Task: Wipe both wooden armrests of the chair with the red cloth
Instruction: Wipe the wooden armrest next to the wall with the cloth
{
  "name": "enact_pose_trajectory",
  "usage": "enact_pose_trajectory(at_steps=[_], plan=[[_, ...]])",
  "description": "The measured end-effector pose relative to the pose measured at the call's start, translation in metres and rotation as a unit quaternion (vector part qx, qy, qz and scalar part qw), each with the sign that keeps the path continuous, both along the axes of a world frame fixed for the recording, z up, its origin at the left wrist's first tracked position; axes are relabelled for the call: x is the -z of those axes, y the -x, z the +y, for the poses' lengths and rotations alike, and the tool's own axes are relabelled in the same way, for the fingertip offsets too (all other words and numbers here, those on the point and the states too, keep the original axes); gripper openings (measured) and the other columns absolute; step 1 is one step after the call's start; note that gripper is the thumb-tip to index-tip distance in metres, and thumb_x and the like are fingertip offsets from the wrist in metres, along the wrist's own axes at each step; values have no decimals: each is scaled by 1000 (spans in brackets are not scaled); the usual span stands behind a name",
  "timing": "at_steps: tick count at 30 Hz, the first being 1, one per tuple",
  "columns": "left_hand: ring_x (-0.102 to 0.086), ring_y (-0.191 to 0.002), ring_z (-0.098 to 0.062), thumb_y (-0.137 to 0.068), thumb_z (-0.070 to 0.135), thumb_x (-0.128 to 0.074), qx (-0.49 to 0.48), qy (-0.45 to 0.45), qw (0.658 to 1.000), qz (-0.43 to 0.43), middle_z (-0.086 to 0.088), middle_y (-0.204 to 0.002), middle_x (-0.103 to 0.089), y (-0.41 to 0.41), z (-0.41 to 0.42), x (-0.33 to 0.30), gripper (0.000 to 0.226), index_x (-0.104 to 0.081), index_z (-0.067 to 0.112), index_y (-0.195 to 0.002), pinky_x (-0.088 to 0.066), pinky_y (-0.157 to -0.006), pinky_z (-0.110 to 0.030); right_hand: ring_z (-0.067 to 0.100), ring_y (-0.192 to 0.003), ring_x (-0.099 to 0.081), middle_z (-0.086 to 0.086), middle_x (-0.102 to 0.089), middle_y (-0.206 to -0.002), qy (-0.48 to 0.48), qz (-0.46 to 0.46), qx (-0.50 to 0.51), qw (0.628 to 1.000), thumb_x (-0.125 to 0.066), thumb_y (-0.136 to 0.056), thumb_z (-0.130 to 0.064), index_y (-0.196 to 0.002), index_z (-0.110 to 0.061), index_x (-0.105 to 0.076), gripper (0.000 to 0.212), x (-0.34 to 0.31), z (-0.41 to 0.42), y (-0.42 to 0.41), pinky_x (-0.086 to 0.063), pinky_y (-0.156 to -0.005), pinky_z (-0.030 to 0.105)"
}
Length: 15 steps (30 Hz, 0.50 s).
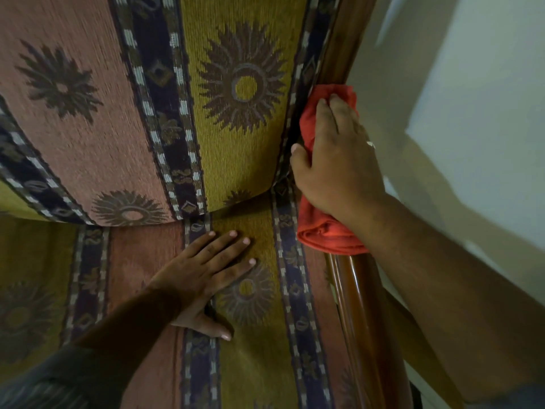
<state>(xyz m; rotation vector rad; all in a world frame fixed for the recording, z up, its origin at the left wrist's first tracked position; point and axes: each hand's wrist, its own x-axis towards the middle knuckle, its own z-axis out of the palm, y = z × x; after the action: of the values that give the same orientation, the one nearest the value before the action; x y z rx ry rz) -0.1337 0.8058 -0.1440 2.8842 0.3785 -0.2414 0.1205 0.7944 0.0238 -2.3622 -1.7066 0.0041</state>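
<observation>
On the right wooden armrest, right hand presses the red cloth down, fingers wrapped over it. Left hand rests flat, released, on the seat cushion. Armrest 1 underway; next, likely a stroke along the rail.

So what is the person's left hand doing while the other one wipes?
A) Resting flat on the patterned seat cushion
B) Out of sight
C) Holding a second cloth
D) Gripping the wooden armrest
A: the left hand lies palm down with fingers spread on the seat cushion, empty, while the right hand presses the red cloth onto the wooden armrest.
</observation>
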Motion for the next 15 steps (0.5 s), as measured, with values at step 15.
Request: enact_pose_trajectory(at_steps=[15], plan=[[-11, -153, -35, -63, 101, -31, -1, 17, 1000, -5, -13, -167, -13, 2, 2, 14, 125, -18, 21, -158, -12, -119, -58, 35, -155, -5, 24, -13, -165, 85, -81, -94, 989, -29, -95, -32, -154, 3, -20, 69, -6, 3, -10, -4, -127, 48]])
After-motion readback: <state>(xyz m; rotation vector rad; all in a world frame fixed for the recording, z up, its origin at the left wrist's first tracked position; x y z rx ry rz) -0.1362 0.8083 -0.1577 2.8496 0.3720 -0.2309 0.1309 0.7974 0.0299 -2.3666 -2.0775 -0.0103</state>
